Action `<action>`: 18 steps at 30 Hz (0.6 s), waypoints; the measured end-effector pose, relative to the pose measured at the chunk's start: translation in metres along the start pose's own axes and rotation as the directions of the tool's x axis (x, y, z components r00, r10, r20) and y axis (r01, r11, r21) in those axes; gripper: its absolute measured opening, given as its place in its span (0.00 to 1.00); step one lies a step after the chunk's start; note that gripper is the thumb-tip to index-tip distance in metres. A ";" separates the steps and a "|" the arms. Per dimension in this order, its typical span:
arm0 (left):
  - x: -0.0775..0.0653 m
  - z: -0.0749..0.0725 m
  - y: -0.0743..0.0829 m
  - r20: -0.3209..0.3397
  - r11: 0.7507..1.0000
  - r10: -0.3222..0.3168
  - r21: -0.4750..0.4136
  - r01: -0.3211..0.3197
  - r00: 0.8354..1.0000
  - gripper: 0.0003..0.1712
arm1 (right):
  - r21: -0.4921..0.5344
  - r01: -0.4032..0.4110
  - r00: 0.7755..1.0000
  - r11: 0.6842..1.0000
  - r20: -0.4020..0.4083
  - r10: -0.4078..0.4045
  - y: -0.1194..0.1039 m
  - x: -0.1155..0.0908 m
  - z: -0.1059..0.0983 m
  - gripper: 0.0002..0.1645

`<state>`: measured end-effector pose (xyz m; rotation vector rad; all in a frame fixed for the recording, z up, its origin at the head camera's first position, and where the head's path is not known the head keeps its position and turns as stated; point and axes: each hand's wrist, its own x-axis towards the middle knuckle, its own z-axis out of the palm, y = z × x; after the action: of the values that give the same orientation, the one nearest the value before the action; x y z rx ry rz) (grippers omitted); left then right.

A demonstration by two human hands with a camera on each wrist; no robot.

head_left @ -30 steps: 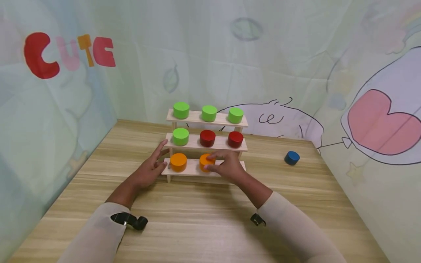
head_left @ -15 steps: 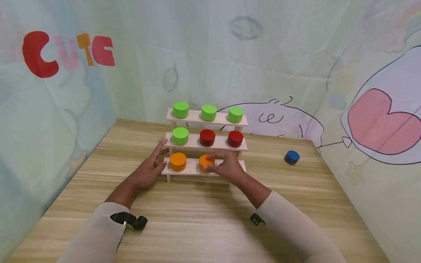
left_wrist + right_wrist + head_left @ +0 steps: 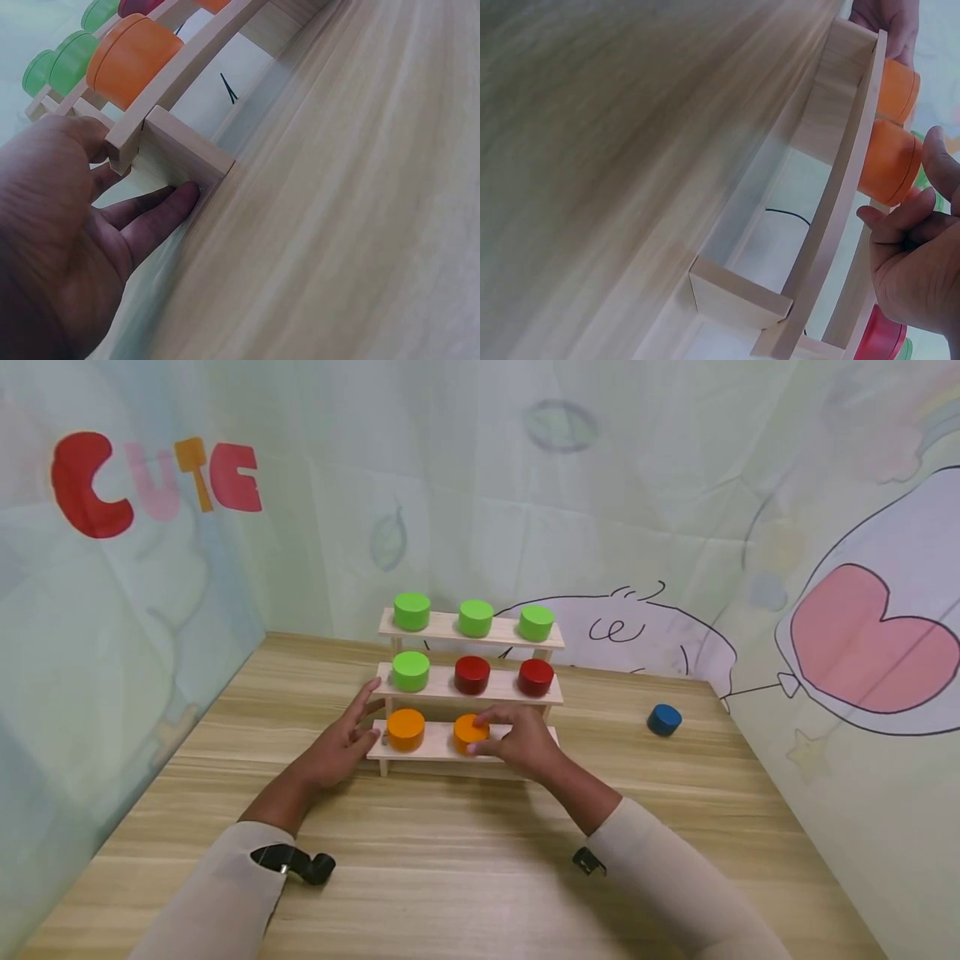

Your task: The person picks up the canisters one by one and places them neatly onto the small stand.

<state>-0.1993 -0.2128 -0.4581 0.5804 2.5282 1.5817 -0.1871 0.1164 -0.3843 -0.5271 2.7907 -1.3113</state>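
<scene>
A three-tier wooden display rack (image 3: 442,752) stands on the table. With thumb and index finger my right hand (image 3: 522,743) pinches an orange round block (image 3: 467,737) on the lowest shelf; in the right wrist view this block (image 3: 889,161) stands upright on the board. A second orange block (image 3: 406,730) sits to its left. My left hand (image 3: 341,750) rests against the rack's left end, its fingers spread. The left wrist view has that hand's fingertips (image 3: 184,196) on the side panel. A green block (image 3: 411,671) and two red ones (image 3: 472,675) occupy the middle shelf.
Three green blocks (image 3: 476,618) line the top shelf. To the right, a blue round block (image 3: 664,720) lies on the wood-grain table (image 3: 450,860). Close behind the rack hangs a printed curtain (image 3: 465,485), which also runs along both sides.
</scene>
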 end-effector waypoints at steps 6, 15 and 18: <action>-0.001 -0.001 0.001 -0.002 1.000 -0.005 0.005 0.005 1.000 0.49 | 0.022 0.001 1.000 1.000 -0.005 -0.001 0.002 -0.002 -0.007 0.27; 0.000 0.000 -0.001 0.002 1.000 -0.001 0.000 0.001 1.000 0.50 | -0.004 -0.036 0.998 0.999 -0.061 0.035 0.001 -0.019 -0.017 0.29; 0.000 0.000 -0.001 0.002 1.000 -0.005 0.001 0.005 1.000 0.50 | -0.011 -0.051 0.995 0.999 -0.090 0.050 -0.001 -0.025 -0.021 0.29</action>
<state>-0.1998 -0.2127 -0.4588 0.5749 2.5268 1.5781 -0.1665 0.1395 -0.3732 -0.4047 2.8658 -1.3405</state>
